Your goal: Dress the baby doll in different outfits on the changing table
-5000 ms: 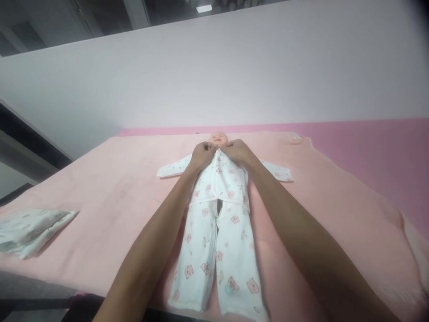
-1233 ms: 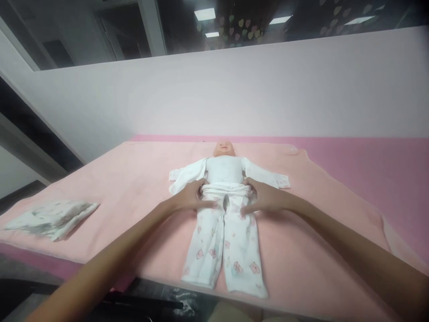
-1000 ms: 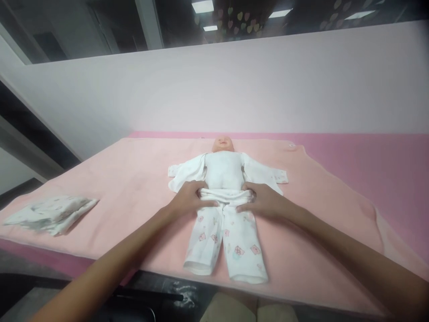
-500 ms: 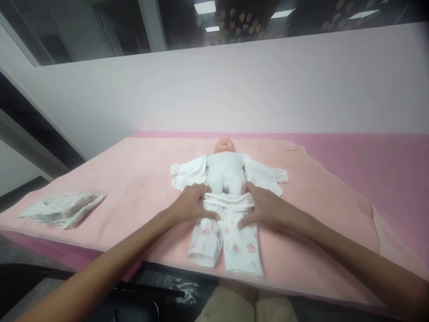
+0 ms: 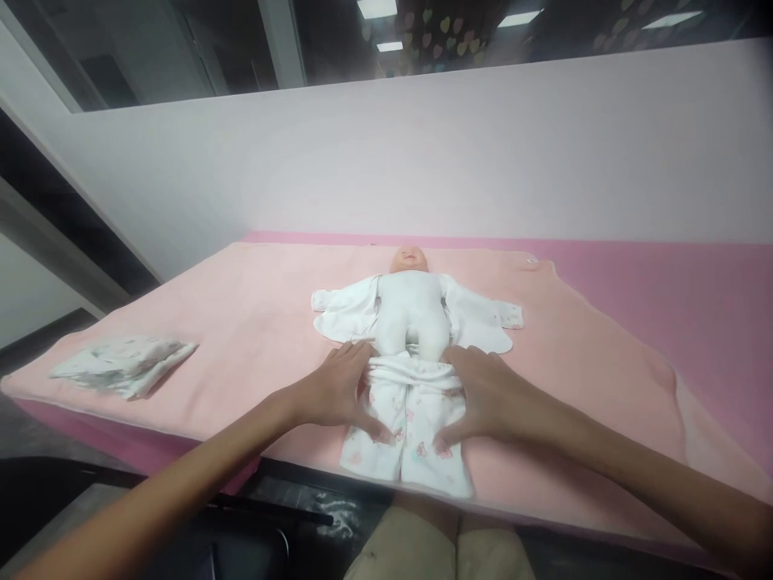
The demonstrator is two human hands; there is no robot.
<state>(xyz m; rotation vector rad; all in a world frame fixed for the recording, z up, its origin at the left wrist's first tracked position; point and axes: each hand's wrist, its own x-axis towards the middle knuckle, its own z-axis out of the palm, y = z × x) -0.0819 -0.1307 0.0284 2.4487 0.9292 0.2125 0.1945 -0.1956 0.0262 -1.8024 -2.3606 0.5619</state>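
Note:
A baby doll [image 5: 412,310] lies on its back on a pink blanket [image 5: 241,338], head toward the wall. Its white printed top [image 5: 477,318] lies open on both sides of the bare body. The matching printed trousers [image 5: 407,419] are bunched low on the doll's legs, near the table's front edge. My left hand [image 5: 338,391] grips the left side of the trouser waistband. My right hand [image 5: 489,395] grips the right side, fingers curled over the cloth.
A folded printed cloth [image 5: 124,365] lies on the blanket at the far left. A pale wall [image 5: 423,153] rises behind the table. A darker pink surface [image 5: 664,282] shows to the right of the blanket. My knees [image 5: 435,548] are below the table edge.
Five seconds ago both hands were at the doll's neck with the top closed. Since then the top has fallen open and my hands have drawn the trousers down from waist to legs.

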